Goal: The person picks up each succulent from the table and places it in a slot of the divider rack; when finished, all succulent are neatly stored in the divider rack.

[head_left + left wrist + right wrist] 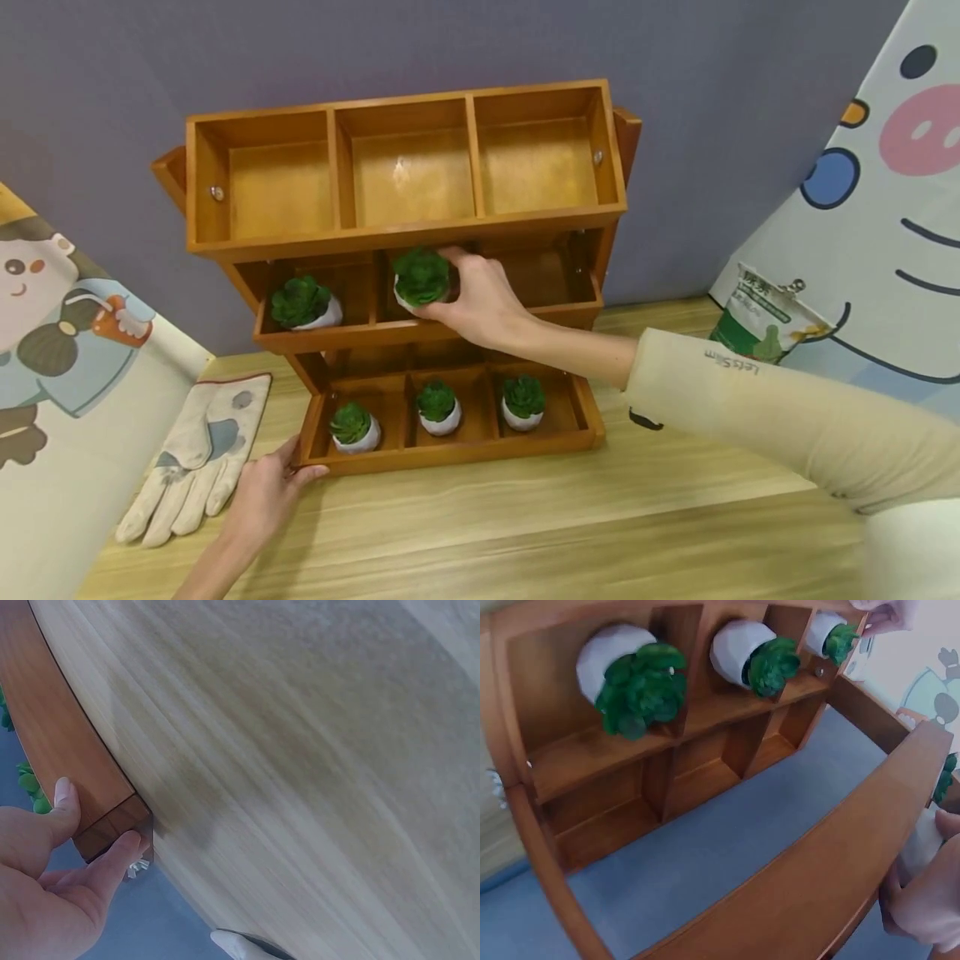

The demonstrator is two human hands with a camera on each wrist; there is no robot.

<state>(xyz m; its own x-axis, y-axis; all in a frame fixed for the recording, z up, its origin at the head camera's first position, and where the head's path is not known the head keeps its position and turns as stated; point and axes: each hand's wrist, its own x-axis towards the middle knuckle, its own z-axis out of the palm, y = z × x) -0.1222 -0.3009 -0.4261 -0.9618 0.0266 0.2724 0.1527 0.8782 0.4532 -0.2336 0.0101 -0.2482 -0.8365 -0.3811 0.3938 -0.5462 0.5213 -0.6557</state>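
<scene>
A three-tier wooden shelf (405, 237) with divided compartments stands against the grey wall. My right hand (491, 302) grips a potted succulent (422, 277), green in a white pot, at the middle compartment of the middle tier. In the right wrist view its white pot (921, 844) is partly behind the shelf board. My left hand (262, 496) holds the front left corner of the bottom tier, the thumb (66, 802) on its front board. Another succulent (302, 303) sits in the middle tier's left compartment. Three more, including a left one (356, 428), occupy the bottom tier, one per compartment.
White work gloves (198, 454) lie on the wooden table (480, 533) left of the shelf. A clipped green-and-white bag (768, 317) stands to the right. Cartoon-printed panels (45, 333) flank both sides.
</scene>
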